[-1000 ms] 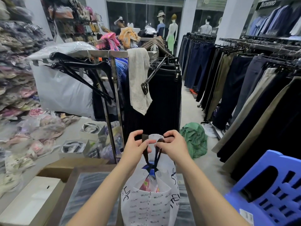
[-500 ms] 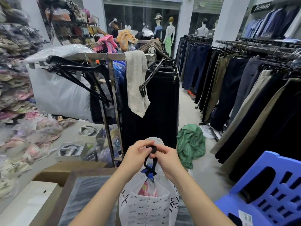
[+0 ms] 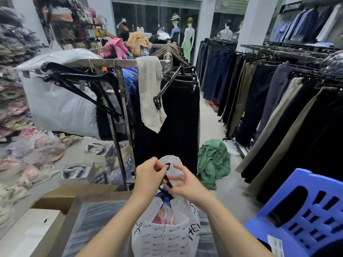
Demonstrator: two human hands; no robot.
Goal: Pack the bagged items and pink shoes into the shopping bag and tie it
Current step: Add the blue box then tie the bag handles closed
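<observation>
Directly below the hands, the white printed shopping bag stands upright, its long axis vertical and its mouth gathered upward to a narrow neck; its bottom is cut off by the lower edge of the view. Through the gap under the neck something pink and red shows inside, too crumpled to tell whether it is a shoe or a bagged item. The dark handles rise from the neck as thin straps. The left hand is closed in a pinch on the upper loop of the straps, thumb and forefinger together. The right hand is half open, fingers spread and curled, fingertips touching the straps lower down just above the neck; whether a knot is formed there cannot be made out. To the right of the hands is a blue plastic chair, partly cut off. Left of the forearms lie cardboard boxes. Beyond the hands a green garment lies heaped on the floor, and behind it hang black trousers on a metal rack.
</observation>
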